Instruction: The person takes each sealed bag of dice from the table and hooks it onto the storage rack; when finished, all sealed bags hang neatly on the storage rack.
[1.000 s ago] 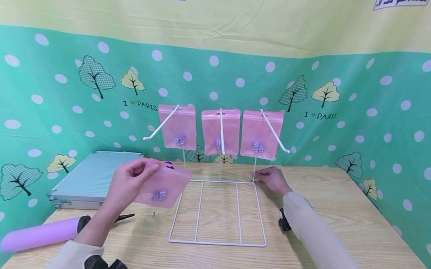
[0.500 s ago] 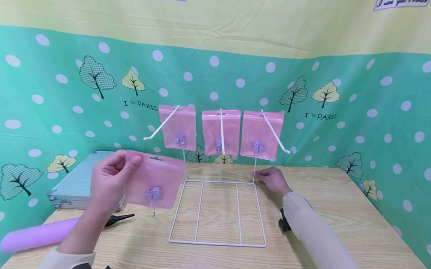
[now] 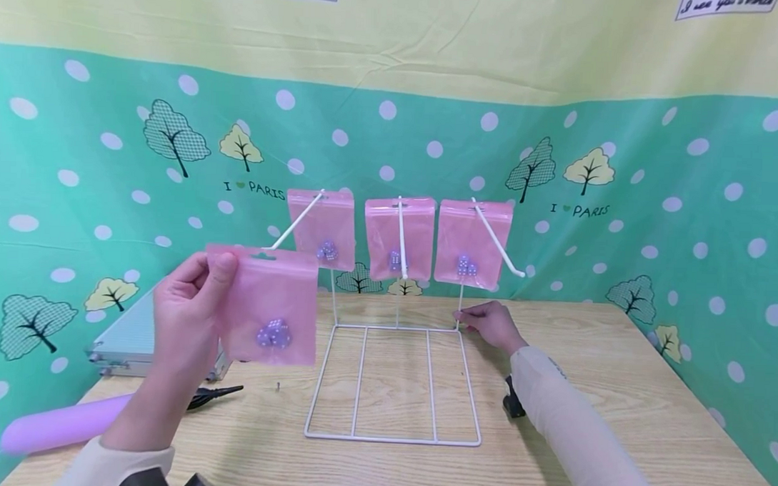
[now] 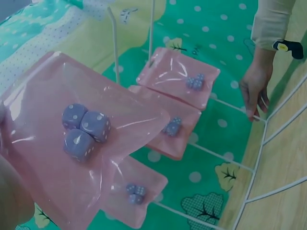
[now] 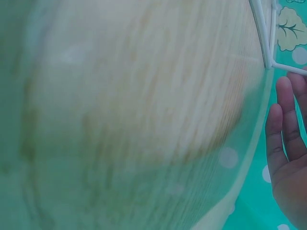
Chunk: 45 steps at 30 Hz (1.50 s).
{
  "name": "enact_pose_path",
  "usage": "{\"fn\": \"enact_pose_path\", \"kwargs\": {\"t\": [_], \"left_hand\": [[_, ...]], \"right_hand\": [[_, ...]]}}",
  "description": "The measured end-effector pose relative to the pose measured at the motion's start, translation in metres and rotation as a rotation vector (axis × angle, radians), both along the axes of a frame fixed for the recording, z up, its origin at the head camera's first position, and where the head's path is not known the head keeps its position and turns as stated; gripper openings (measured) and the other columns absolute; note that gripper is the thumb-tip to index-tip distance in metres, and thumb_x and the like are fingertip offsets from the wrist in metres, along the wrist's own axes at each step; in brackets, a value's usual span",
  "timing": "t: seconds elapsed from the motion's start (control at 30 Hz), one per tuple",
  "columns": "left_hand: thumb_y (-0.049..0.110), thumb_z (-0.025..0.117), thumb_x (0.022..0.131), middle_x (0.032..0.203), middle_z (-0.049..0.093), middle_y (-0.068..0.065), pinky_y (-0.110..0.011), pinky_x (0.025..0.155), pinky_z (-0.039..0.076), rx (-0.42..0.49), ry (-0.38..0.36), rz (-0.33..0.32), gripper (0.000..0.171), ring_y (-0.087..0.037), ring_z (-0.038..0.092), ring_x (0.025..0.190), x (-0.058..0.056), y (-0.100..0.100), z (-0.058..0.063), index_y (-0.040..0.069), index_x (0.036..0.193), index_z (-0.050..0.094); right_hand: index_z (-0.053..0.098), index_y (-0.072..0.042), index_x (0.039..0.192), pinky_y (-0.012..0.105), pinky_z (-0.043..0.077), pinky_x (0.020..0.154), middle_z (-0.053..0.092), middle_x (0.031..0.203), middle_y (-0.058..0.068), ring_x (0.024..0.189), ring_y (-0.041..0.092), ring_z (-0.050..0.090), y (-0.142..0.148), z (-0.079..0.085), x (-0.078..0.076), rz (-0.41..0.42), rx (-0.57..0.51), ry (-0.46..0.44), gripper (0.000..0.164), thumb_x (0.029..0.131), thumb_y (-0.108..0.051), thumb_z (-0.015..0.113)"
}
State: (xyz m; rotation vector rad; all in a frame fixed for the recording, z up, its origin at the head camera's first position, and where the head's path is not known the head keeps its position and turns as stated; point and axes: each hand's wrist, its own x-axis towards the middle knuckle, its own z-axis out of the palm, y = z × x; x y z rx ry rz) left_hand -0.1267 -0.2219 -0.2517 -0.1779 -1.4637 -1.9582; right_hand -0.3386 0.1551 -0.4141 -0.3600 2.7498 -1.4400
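My left hand pinches the upper left corner of a pink zip bag, with three purple dice low inside. The bag is upright, its hang hole at the top, and overlaps the tip of the left hook in the head view. A white wire display rack stands on the table with three more pink bags of dice, one per hook: left bag, middle bag, right bag. At the rear right corner, my right hand holds the rack's upright between thumb and fingers.
A silvery-blue ribbed case lies at the back left, partly behind my left hand. In front of it are a purple cylinder and a black pointed item. A patterned green cloth hangs behind the wooden table.
My left hand has moved left, then up, and the tilted bag has turned to face me, upright, near the left hook. The right hand stays at the rack's upright.
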Motion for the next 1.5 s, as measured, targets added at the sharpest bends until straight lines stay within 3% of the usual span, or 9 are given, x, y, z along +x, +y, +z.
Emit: {"fn": "enact_pose_path", "kwargs": {"t": [0.2,0.53,0.77,1.17,1.5], "left_hand": [[0.016,0.069,0.098,0.078,0.066,-0.003,-0.023,0.060,0.059,-0.019,-0.096,0.034,0.013,-0.012,0.061,0.064,-0.003,0.003,0.005,0.005,0.093,0.073],[0.025,0.074,0.095,0.087,0.069,0.000,-0.026,0.067,0.061,0.082,-0.201,-0.015,0.012,-0.012,0.066,0.073,-0.008,0.005,0.004,0.013,0.094,0.076],[0.028,0.075,0.095,0.087,0.068,0.000,-0.025,0.068,0.061,0.020,-0.242,0.026,0.016,-0.012,0.065,0.073,-0.018,0.004,-0.001,0.013,0.100,0.074],[0.025,0.075,0.095,0.087,0.073,0.000,-0.023,0.074,0.060,-0.003,-0.204,0.058,0.012,-0.012,0.068,0.080,-0.043,0.003,-0.006,0.013,0.098,0.075],[0.031,0.081,0.090,0.078,0.068,0.001,-0.019,0.067,0.058,-0.049,-0.234,0.109,0.018,-0.011,0.061,0.071,-0.063,0.000,-0.003,0.014,0.091,0.076]], "right_hand": [[0.074,0.003,0.113,0.038,0.059,0.082,0.076,0.106,0.016,0.084,0.023,0.073,0.000,0.000,0.000,-0.010,0.000,-0.009,0.032,0.099,-0.025,0.070],[0.074,0.003,0.112,0.040,0.060,0.082,0.075,0.106,0.018,0.083,0.025,0.074,0.000,0.000,0.001,-0.002,-0.005,0.000,0.030,0.099,-0.023,0.070],[0.074,0.003,0.113,0.038,0.060,0.083,0.076,0.106,0.016,0.084,0.023,0.073,-0.001,0.001,0.002,-0.005,0.010,-0.002,0.031,0.099,-0.025,0.070],[0.074,0.003,0.112,0.039,0.060,0.082,0.076,0.106,0.017,0.083,0.024,0.073,0.000,0.000,0.002,-0.004,0.011,0.009,0.031,0.099,-0.025,0.070],[0.074,0.002,0.113,0.039,0.060,0.084,0.075,0.108,0.016,0.085,0.023,0.073,0.000,0.000,0.002,-0.008,0.019,0.004,0.032,0.099,-0.026,0.069]]}}
